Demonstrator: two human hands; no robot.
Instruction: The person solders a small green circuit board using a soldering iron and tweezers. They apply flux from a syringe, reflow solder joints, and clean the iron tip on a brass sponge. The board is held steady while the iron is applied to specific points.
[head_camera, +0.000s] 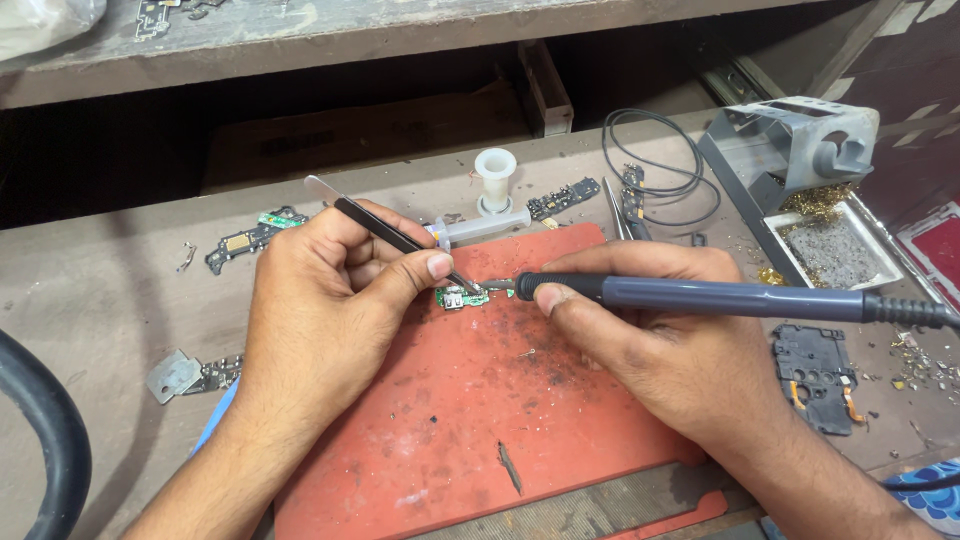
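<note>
A person's two bare hands work over a red mat (480, 420) on a dusty grey worktop (110, 290). A small green circuit board (461, 297) lies on the mat, near its far edge. The left hand (320, 310) has its fingers (415, 272) clamped on black tweezers (395, 238), whose tips touch the board from the left. The right hand (650, 340) has its fingers (565, 300) closed around the grey handle of a soldering iron (700, 297), whose tip meets the board from the right; its cable leaves the picture on the right.

Beyond the mat lie a clear syringe (480, 228), a white spool (495, 180), a coil of black wire (655, 165) and more small boards (563, 198). Right of the mat stands a grey iron stand (790, 150) with a tray of brass wool (815, 205), and nearer the person lies a black phone frame piece (818, 375). Left of the mat lie another board (250, 238) and a metal shield (175, 375). A thick black hose (50, 440) curves along the left edge.
</note>
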